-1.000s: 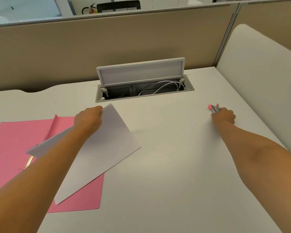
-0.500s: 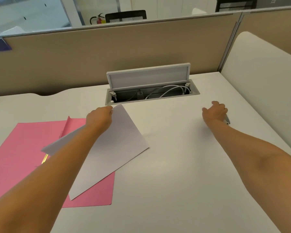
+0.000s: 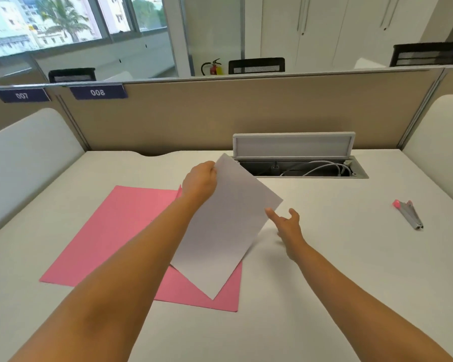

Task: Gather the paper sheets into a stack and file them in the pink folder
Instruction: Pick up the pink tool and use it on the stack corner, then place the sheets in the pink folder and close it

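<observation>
Stapler (image 3: 408,214) on desk (image 3: 324,283), well right of paper sheets (image 3: 225,231)

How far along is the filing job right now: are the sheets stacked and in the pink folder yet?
Done: the paper sheets look gathered into one stack, and the pink folder lies open on the desk. In hand: the left hand holds the stack by its far corner, tilted over the folder's right side; the right hand reaches toward its edge, fingers open. Left: lay the stack in, fasten it if needed, close the folder.
</observation>
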### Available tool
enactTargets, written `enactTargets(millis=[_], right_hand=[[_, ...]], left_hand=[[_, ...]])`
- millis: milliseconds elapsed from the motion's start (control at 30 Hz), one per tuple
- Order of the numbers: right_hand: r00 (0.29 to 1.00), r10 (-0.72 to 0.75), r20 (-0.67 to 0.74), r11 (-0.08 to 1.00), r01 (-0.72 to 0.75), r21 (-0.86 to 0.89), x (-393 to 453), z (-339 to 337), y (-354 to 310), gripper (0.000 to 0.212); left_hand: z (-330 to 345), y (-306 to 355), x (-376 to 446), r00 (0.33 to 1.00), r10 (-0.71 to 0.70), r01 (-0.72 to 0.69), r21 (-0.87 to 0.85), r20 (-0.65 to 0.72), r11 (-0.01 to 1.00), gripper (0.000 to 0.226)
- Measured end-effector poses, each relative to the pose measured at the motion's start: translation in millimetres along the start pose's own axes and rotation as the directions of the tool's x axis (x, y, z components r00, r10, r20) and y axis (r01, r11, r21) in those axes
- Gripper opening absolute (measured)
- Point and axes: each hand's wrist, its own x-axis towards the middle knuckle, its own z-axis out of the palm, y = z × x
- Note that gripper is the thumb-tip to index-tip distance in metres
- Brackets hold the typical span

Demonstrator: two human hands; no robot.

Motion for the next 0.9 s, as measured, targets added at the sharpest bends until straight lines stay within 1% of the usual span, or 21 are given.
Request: enactTargets(millis=[67, 133, 233, 267, 300, 333, 400, 500, 567, 633, 700, 733, 800, 900], right_hand=[[0.998, 0.029, 0.063, 0.999, -0.031, 0.027, -8, 16, 10, 0.093], [0.993, 0.024, 0.112, 1.0, -0.025, 0.013, -17, 31, 15, 0.091], [0.979, 0.007, 0.204, 1.0, -0.009, 0.009, -26, 47, 21, 0.095], [0.97, -0.008, 0.242, 1.0, 0.005, 0.01, -30, 51, 22, 0.086], [0.963, -0.022, 0.269, 1.0, 0.018, 0.015, -34, 57, 24, 0.07], [0.961, -0.029, 0.276, 0.999, 0.023, 0.022, -37, 62, 27, 0.055], [0.967, -0.027, 0.252, 0.999, 0.019, 0.037, -42, 69, 34, 0.039], [0.979, -0.061, 0.192, 0.998, 0.058, 0.025, -48, 75, 40, 0.03], [0.988, -0.103, 0.114, 0.994, 0.106, -0.021, -51, 78, 42, 0.023], [0.992, -0.12, 0.042, 0.989, 0.123, -0.084, -53, 79, 41, 0.023], [0.994, -0.105, -0.008, 0.983, 0.103, -0.153, -53, 79, 40, 0.027], [0.996, -0.089, -0.029, 0.981, 0.082, -0.176, -52, 79, 40, 0.03], [0.997, -0.044, -0.064, 0.977, 0.03, -0.212, -50, 78, 39, 0.032], [0.996, 0.005, -0.092, 0.967, -0.028, -0.253, -46, 82, 38, 0.032]], left_hand=[[-9, -10, -1, 1.0, -0.027, 0.026, -0.076, -0.006, 0.997, 0.035], [-19, -20, -3, 0.999, -0.049, 0.047, -0.165, -0.011, 0.985, 0.032], [-30, -32, -6, 0.996, -0.086, 0.075, -0.315, -0.021, 0.946, 0.034], [-34, -35, -7, 0.995, -0.102, 0.087, -0.36, -0.023, 0.929, 0.035], [-38, -41, -8, 0.992, -0.12, 0.099, -0.4, -0.028, 0.911, 0.036], [-40, -47, -8, 0.99, -0.137, 0.112, -0.43, -0.027, 0.896, 0.036], [-44, -60, -9, 0.984, -0.176, 0.149, -0.481, -0.01, 0.864, 0.036], [-45, -75, -9, 0.974, -0.221, 0.209, -0.546, 0.044, 0.811, 0.032], [-45, -86, -9, 0.97, -0.221, 0.239, -0.576, 0.103, 0.781, 0.026], [-42, -101, -10, 0.962, -0.204, 0.272, -0.572, 0.182, 0.774, 0.017], [-37, -123, -12, 0.945, -0.232, 0.319, -0.503, 0.228, 0.804, 0.034], [-33, -135, -14, 0.943, -0.235, 0.318, -0.439, 0.234, 0.84, 0.032], [-25, -157, -21, 0.938, -0.235, 0.304, -0.278, 0.256, 0.911, 0.012], [-13, -181, -35, 0.91, -0.295, 0.328, -0.069, 0.291, 0.942, 0.03]])
